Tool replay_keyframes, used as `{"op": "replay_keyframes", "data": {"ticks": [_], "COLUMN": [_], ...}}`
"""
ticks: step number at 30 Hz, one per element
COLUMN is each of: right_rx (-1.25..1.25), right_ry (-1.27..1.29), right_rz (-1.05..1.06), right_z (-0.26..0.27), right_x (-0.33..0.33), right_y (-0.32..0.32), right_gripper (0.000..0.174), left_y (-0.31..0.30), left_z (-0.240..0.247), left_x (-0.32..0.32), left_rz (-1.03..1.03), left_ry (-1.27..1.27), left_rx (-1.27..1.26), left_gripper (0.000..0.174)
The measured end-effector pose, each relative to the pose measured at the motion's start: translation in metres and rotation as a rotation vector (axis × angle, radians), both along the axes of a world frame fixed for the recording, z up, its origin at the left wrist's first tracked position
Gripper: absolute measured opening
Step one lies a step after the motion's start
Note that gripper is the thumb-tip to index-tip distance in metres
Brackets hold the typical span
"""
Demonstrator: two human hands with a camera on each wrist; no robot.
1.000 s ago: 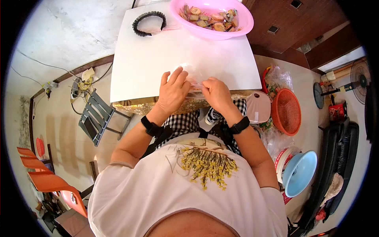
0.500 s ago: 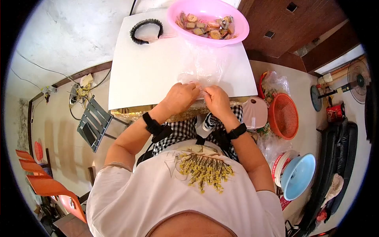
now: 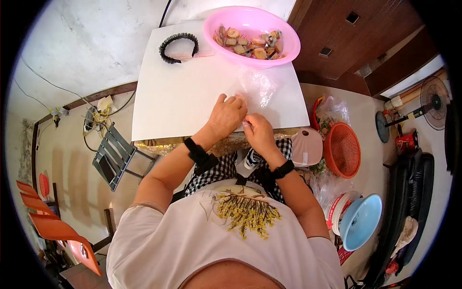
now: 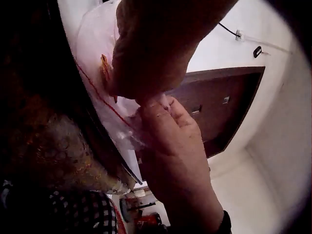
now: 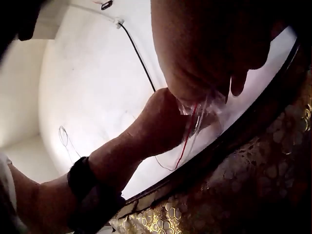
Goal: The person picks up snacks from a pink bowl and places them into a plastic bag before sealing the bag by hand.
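Observation:
A clear plastic bag (image 3: 260, 89) lies on the white table in front of the pink basin, its near end between the two hands. A red line (image 5: 184, 146) runs along its edge in the right wrist view. Left hand (image 3: 228, 117) has its fingers bent over the bag close to the table's near edge, its fingertips partly hidden. Just to its right, the right hand (image 3: 260, 132) pinches the near edge of the bag between thumb and fingers. Both hands overlap each other in the wrist views.
A pink basin (image 3: 291, 45) of wrapped snack pieces (image 3: 260, 52) stands at the table's far right. A black headband (image 3: 166, 49) lies at the far left of the white table (image 3: 168, 106). Beside the table are an orange basket (image 3: 341, 149), a blue basin (image 3: 361, 221) and a metal folding stool (image 3: 120, 154).
The left hand's fingers, spread over the bag a second ago, have drawn together. The right hand keeps its pinch. The head view has shifted, so the table sits lower.

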State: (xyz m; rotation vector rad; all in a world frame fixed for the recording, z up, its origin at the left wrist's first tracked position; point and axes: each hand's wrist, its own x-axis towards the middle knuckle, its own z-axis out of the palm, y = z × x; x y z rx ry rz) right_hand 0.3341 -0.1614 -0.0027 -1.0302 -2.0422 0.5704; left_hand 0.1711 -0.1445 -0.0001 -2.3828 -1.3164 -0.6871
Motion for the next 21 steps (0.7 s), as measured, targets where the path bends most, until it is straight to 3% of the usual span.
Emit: {"op": "replay_keyframes", "data": {"ticks": [2, 6, 13, 19, 21], "right_rx": [-0.068, -0.256, -0.216, -0.177, -0.116], "right_ry": [0.044, 0.056, 0.126, 0.051, 0.031], "right_rz": [0.015, 0.024, 0.024, 0.053, 0.043], "right_z": [0.001, 0.006, 0.01, 0.02, 0.022], "right_x": [0.001, 0.001, 0.002, 0.007, 0.013], "right_y": [-0.001, -0.001, -0.004, -0.008, -0.006], "right_gripper": [0.009, 0.008, 0.008, 0.009, 0.008], "left_y": [0.003, 0.013, -0.006, 0.013, 0.007], "left_z": [-0.003, 0.015, 0.015, 0.009, 0.011], "left_x": [0.001, -0.003, -0.019, -0.002, -0.001], "left_rz": [0.069, 0.346, -0.007, -0.165, -0.181], "left_ry": [0.086, 0.011, 0.034, 0.044, 0.057], "left_rx": [-0.089, -0.343, -0.04, -0.13, -0.324], "left_gripper": [0.016, 0.012, 0.016, 0.016, 0.015]}}
